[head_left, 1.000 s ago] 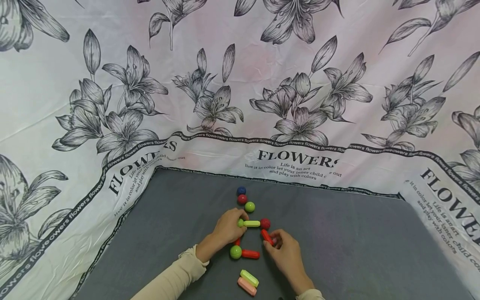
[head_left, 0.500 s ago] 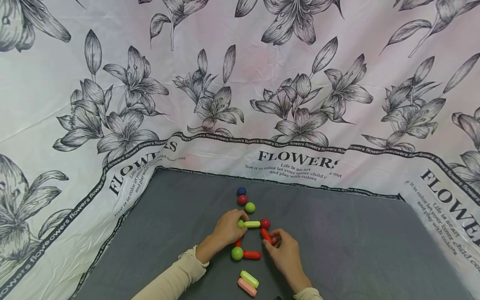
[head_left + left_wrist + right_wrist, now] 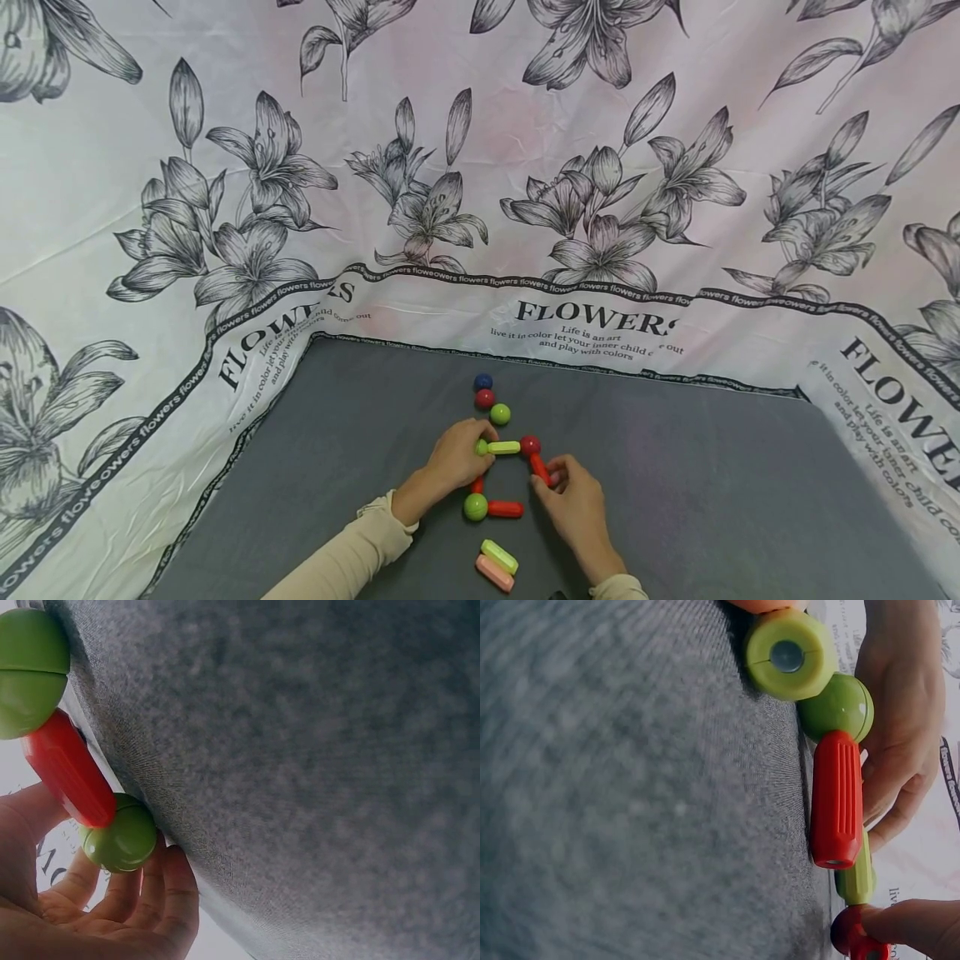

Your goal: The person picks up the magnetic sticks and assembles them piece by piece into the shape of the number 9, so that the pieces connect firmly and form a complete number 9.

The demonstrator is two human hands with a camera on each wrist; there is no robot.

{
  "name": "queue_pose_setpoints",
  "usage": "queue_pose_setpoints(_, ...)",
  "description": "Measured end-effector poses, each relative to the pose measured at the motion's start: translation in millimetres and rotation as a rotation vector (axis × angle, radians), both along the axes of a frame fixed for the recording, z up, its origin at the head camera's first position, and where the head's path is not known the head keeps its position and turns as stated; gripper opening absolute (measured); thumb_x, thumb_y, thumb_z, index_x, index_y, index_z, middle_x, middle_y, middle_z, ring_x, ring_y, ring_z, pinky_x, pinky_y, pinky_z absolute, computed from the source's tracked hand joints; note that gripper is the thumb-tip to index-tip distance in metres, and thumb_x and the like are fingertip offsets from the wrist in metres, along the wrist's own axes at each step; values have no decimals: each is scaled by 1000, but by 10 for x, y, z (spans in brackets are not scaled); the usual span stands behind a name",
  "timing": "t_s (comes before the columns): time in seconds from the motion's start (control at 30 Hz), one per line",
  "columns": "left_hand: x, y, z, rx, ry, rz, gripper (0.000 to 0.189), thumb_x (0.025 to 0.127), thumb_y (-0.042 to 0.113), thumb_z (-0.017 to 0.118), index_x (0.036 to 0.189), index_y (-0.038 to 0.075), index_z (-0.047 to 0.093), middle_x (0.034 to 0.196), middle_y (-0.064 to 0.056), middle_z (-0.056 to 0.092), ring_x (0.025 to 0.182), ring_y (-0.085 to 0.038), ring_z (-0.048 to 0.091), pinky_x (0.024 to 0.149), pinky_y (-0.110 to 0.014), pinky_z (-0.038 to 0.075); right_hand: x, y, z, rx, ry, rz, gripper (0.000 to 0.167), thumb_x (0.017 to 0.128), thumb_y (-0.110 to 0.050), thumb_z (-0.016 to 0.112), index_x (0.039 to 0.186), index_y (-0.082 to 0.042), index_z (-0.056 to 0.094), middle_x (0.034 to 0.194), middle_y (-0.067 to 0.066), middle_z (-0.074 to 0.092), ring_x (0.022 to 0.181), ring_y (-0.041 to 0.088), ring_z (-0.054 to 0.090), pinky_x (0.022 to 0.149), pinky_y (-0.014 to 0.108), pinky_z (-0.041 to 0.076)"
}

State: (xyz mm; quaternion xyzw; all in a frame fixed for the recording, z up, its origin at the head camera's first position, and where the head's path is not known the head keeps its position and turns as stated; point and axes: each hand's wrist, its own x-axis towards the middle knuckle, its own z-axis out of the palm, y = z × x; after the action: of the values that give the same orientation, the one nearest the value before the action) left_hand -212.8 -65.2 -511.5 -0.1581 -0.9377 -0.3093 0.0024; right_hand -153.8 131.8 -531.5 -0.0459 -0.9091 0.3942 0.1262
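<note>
In the head view, my left hand (image 3: 453, 457) grips a green ball (image 3: 482, 447) at the far left corner of a ball-and-rod figure; its curled fingers show in the left wrist view. A yellow-green rod (image 3: 504, 447) runs from that ball to a red ball (image 3: 530, 445). My right hand (image 3: 576, 504) pinches a red rod (image 3: 540, 469) whose far end touches the red ball. Partly hidden by the left hand, another red rod (image 3: 71, 769) joins the gripped ball to a nearer green ball (image 3: 476, 507). From this ball a third red rod (image 3: 506, 508) points right.
Beyond the figure lie a blue ball (image 3: 483, 382), a red ball (image 3: 484, 400) and a green ball (image 3: 500, 413). Nearer the body, a loose yellow-green rod (image 3: 498, 557) lies beside a pink rod (image 3: 494, 573). A flower-printed cloth (image 3: 600, 333) borders the dark grey surface (image 3: 735, 483).
The right hand's red rod has shifted slightly right, and its far end now lines up under the red ball. The near green ball and its rod have slid slightly right. My left hand stays put.
</note>
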Motion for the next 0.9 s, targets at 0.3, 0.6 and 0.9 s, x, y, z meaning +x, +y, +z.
queue_pose_setpoints(0.3,-1,-7,-16,-3,12,-5,19,83,17,79,100,17,72,92,1,66,82,-14,57,72,-31,46,33,-35,15,-29,-18,52,28,79,-21,85,96,-8,67,75,1,64,62,3,48,57,20,40)
queue_pose_setpoints(0.6,-3,-16,-63,9,38,-15,17,82,16,79,98,16,72,91,0,67,84,-17,59,73,-30,45,45,-72,7,-44,-46,78,29,80,-21,85,97,-9,65,74,0,62,61,3,48,57,19,40)
queue_pose_setpoints(0.9,-5,-17,-65,14,42,-20,17,83,16,79,98,17,72,90,0,65,82,-16,57,70,-29,44,56,-80,40,-26,-86,105,35,81,-26,84,103,-8,64,77,0,63,63,4,49,56,20,39)
